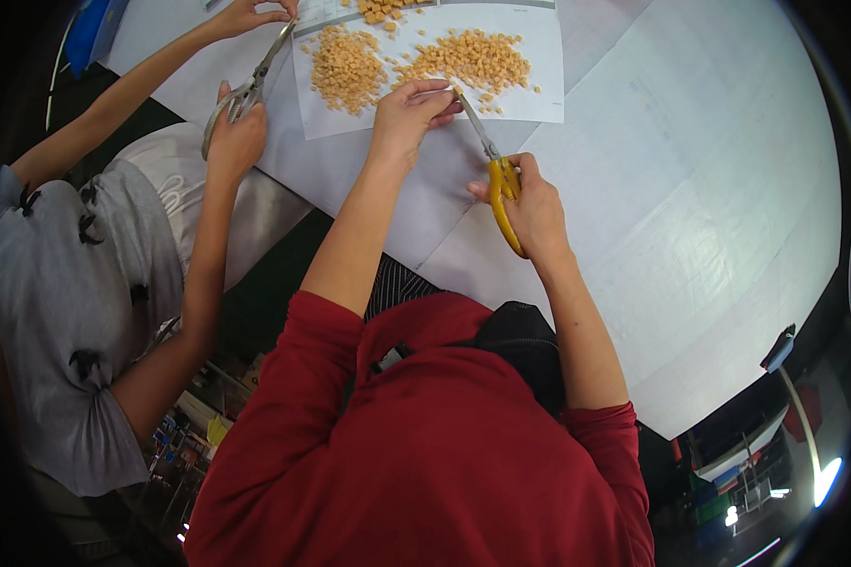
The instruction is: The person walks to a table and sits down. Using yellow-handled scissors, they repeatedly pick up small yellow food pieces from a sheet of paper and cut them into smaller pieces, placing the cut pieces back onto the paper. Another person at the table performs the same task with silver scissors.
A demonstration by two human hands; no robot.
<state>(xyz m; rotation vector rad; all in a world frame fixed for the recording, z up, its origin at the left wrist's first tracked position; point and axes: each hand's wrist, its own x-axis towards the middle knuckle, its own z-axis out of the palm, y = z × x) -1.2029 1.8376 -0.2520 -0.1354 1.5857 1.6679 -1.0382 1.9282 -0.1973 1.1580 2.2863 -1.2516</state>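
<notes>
The left hand (408, 121) is pinching a small piece (458, 90) between narrowed fingers (425, 86), near the paper's (542, 110) near edge; the right hand (539, 213) is gripping scissors (497, 197), apparently snipping. The next cut is likely requiring steadiness.

At 2 o'clock, yellow scissors (496, 178) are gripped by the right hand (544, 213); near 12, their tips are met by a piece (458, 90) at the left hand's (409, 121) fingertips. On paper (547, 71) laid over the worktop (709, 208), tan pieces are heaped at 11 (347, 71) and just past 12 (482, 61). Between 10 and 11, grey scissors (248, 94) are held by a co-worker's hand (239, 142).
</notes>
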